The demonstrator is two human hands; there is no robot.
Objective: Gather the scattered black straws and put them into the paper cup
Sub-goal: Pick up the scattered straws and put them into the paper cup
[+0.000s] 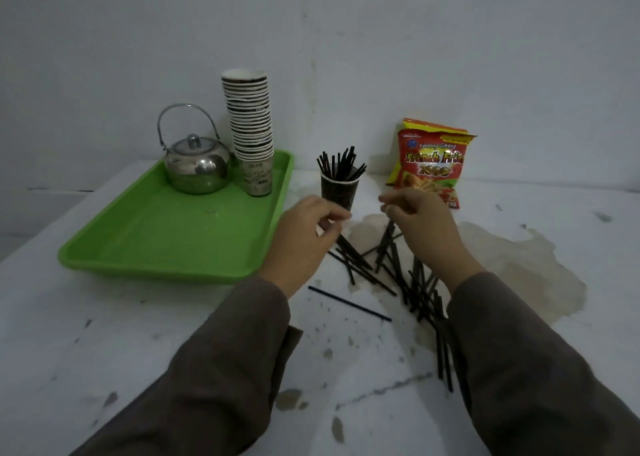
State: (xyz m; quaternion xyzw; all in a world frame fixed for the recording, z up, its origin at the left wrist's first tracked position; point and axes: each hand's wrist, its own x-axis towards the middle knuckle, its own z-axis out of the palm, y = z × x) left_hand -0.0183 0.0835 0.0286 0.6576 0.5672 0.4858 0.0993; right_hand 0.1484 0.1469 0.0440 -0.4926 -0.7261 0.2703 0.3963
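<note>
Loose black straws [388, 268] lie scattered before the paper cup [337, 190], already partly filled. They look light, stiff and slippery, best pinched mid-length. Left hand [304, 237] and right hand [420, 220] hover with fingers curled; whether either grips straws is unclear

A white, stained and speckled tabletop [173, 344] was seen set against a pale wall. A bright green rectangular plastic tray [166, 241] was laid on its left part. A dark paper cup [337, 190] filled with black straws was stood near the middle, thin black plastic straws [391, 268] were scattered before it, and a red-and-yellow crisp packet [429, 164] was propped at the back.
</note>
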